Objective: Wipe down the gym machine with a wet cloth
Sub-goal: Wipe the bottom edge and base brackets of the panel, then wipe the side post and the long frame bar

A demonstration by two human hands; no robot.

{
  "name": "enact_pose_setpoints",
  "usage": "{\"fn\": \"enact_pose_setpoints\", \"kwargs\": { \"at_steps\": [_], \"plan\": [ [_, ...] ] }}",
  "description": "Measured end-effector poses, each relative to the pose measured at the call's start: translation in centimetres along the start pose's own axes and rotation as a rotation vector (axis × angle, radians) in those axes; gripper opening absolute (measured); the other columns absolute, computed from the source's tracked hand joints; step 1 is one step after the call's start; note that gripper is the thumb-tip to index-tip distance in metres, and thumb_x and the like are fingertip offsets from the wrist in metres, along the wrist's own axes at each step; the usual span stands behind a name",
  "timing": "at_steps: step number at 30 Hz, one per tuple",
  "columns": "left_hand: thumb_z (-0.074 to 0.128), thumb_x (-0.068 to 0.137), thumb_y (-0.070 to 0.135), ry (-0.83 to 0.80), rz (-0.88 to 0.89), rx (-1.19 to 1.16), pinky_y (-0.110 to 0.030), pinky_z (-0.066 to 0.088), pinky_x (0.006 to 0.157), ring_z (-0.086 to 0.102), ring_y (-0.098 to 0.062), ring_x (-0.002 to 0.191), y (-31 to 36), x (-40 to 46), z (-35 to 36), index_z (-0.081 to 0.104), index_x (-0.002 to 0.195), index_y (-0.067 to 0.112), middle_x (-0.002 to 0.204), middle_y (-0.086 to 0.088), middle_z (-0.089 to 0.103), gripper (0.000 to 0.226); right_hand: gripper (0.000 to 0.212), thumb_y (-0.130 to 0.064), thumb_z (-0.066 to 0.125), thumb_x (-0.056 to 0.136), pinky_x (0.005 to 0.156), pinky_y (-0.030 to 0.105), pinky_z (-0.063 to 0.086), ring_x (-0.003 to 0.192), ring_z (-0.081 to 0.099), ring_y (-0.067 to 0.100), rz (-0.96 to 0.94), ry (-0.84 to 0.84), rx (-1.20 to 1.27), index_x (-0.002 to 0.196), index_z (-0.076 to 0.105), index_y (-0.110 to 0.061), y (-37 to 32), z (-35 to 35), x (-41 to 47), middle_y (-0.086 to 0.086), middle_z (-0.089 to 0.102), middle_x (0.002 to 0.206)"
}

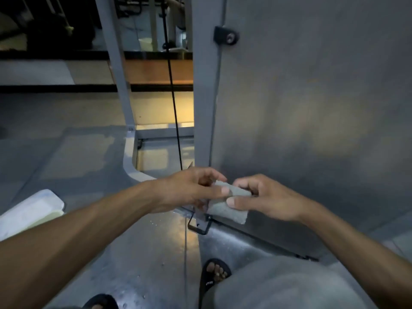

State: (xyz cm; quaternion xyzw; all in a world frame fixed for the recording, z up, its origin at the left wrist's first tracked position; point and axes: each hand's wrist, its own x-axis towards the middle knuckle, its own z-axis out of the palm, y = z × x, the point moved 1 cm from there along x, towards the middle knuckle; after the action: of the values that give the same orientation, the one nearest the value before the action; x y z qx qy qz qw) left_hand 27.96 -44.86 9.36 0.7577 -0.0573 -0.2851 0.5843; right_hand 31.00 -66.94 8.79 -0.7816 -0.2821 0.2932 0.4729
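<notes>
- Machine panel (312, 97): broad grey sheet filling the right side, upright, with a black latch (225, 37) near its upper left edge.
- Frame post (116, 70): grey, slanting down to a curved base on the floor; a black cable (172, 103) runs down between post and panel.
- Floor (66, 157): grey, glossy, with water drops near the panel foot.
- White pad (31, 210): lies at lower left, well apart from the hands.
- Sandals (214, 277): black, one foot below the hands, a second at the bottom edge.
- Cloth (227, 206): small, grey, folded, held between both hands just in front of the panel's lower corner.
- Left hand (189, 190): grip holding the cloth, thumb on top, fingers curled behind.
- Right hand (265, 197): grip holding the cloth, pinched between thumb and fingers at its right edge.
</notes>
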Motion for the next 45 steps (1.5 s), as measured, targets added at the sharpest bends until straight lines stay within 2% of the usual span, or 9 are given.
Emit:
{"fn": "enact_pose_setpoints", "kwargs": {
  "at_steps": [7,13,18,24,29,33,39,43,45],
  "plan": [
    [0.073,0.093,0.014,-0.02,0.178,0.005,-0.024,0.055,0.072,0.068,-0.012,0.079,6.6,-3.2,7.3,0.069,0.109,0.008,0.09,-0.005,0.07,0.018,0.013,-0.016,0.07,0.095,0.063,0.021,0.05,0.066,0.062,0.009,0.019,0.282,0.031,0.09,0.068,-0.005,-5.2,-3.7,-12.0,0.002,0.068,0.071],
    [0.072,0.093,0.009,-0.086,0.242,0.1,-0.025,0.055,0.076,0.066,-0.015,0.088,9.4,-5.0,12.4,0.07,0.114,0.007,0.095,-0.004,0.072,0.021,0.025,-0.031,0.069,0.094,0.081,0.043,0.06,0.082,0.07,0.02,0.046,0.652,0.277,0.096,0.064,-0.006,-6.3,-3.3,-21.0,0.012,0.074,0.092],
    [0.071,0.09,0.012,-0.087,0.331,0.03,-0.023,0.055,0.07,0.065,-0.017,0.084,11.9,-4.8,16.0,0.072,0.111,0.008,0.094,-0.006,0.073,0.022,0.062,-0.055,0.076,0.074,0.085,0.034,0.06,0.102,0.07,0.01,0.146,0.566,0.35,0.126,0.064,-0.023,-5.8,-1.7,-24.7,-0.006,0.074,0.112],
    [0.068,0.093,0.002,-0.018,0.369,-0.032,-0.019,0.054,0.062,0.067,-0.01,0.075,14.3,-3.0,21.6,0.07,0.108,0.006,0.089,-0.003,0.073,0.016,0.056,-0.038,0.075,0.089,0.097,0.047,0.057,0.112,0.068,0.03,0.047,0.639,0.92,0.134,0.062,-0.006,-0.8,0.9,-26.9,0.021,0.065,0.134],
    [0.075,0.09,0.005,-0.043,0.365,0.139,-0.025,0.058,0.068,0.07,-0.016,0.08,15.1,-0.2,25.9,0.072,0.101,0.015,0.09,-0.005,0.076,0.016,0.049,-0.027,0.066,0.097,0.099,0.041,0.057,0.119,0.065,0.038,-0.11,0.805,1.098,0.135,0.06,0.003,2.0,0.4,-28.9,0.027,0.066,0.129],
    [0.079,0.089,0.012,-0.028,0.343,0.29,-0.041,0.059,0.08,0.07,-0.021,0.084,13.8,2.2,28.0,0.073,0.097,0.023,0.098,-0.016,0.074,0.015,0.046,-0.022,0.068,0.095,0.081,0.034,0.059,0.095,0.071,0.028,-0.12,0.998,1.17,0.13,0.061,0.006,4.5,-0.5,-30.1,0.022,0.073,0.114],
    [0.079,0.088,0.009,0.024,0.269,0.29,-0.031,0.06,0.073,0.07,-0.015,0.08,11.4,5.3,29.5,0.071,0.099,0.015,0.091,-0.007,0.073,0.015,0.032,-0.019,0.069,0.094,0.084,0.036,0.057,0.09,0.069,0.019,-0.033,1.019,1.215,0.122,0.069,-0.004,7.7,0.7,-28.3,0.012,0.075,0.102],
    [0.074,0.093,0.007,-0.086,0.204,0.349,-0.038,0.06,0.083,0.073,-0.017,0.079,11.4,8.1,29.0,0.069,0.104,0.011,0.096,-0.01,0.074,0.013,0.013,-0.01,0.073,0.09,0.066,0.03,0.057,0.066,0.069,0.016,0.07,1.263,1.218,0.101,0.066,-0.006,10.0,-1.5,-28.4,0.009,0.072,0.078],
    [0.07,0.095,0.006,-0.133,0.184,0.398,-0.033,0.059,0.078,0.073,-0.016,0.079,11.5,9.8,28.4,0.068,0.108,0.008,0.102,-0.017,0.073,0.014,0.011,-0.007,0.072,0.091,0.061,0.027,0.058,0.057,0.065,0.012,0.15,1.383,1.204,0.094,0.062,-0.009,11.9,-3.3,-29.0,0.006,0.067,0.069]
  ]
}}
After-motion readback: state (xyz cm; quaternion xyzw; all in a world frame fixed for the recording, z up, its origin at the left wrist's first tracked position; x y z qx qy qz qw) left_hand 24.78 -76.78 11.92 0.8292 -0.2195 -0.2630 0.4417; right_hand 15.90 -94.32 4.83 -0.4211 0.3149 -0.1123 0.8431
